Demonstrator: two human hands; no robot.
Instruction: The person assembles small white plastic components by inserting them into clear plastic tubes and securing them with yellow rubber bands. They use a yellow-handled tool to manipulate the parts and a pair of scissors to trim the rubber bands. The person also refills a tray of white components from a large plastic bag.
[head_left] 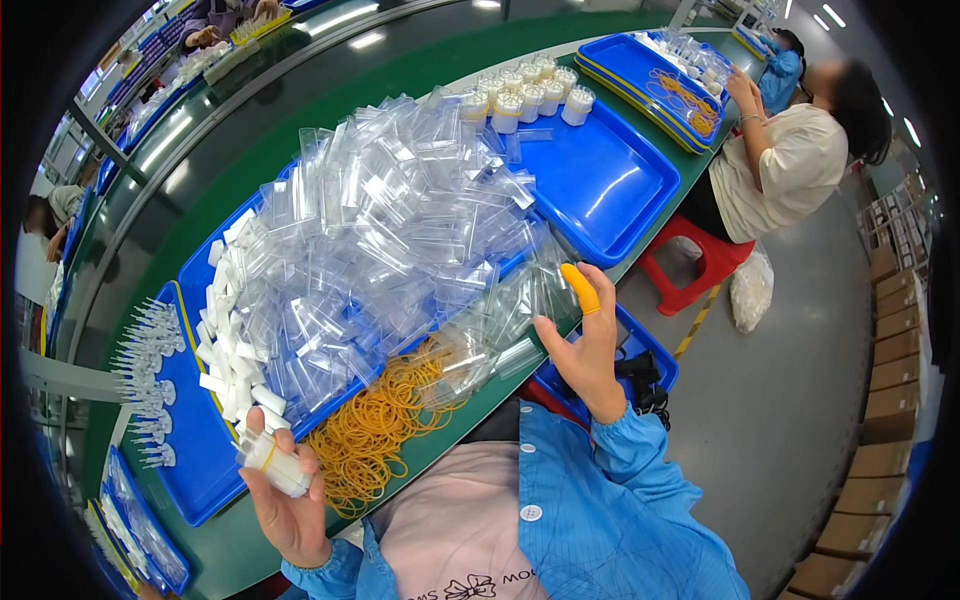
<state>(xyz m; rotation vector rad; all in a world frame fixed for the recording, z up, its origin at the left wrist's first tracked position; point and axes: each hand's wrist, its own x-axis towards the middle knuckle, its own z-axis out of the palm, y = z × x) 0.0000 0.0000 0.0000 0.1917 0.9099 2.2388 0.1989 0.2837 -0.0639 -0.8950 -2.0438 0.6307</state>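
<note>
While a great heap of clear plastic sleeves [390, 210] spills over the long blue plastic tray [200, 270] at the middle of the green worktop [300, 130], the hands sit at its near edge; the left hand [290, 500] is curled around a small banded bundle of white plastic sticks [272, 462], gripping it just beside a loose pile of yellow rubber bands [375, 425]; the right hand [585, 345] is raised with fingers spread, holding nothing, an orange finger cot [582, 288] on one fingertip, close to the heap's right end. Further right, a second blue tray [600, 180] carries banded white bundles [525, 95] at its far end; a smaller blue tray [190, 440] on the left holds rows of clear upright pieces [145, 370]. Beyond, a seated person in a cream top [790, 165] works at another blue tray [650, 80], on a red plastic stool [700, 265] over grey floor [790, 400].
</note>
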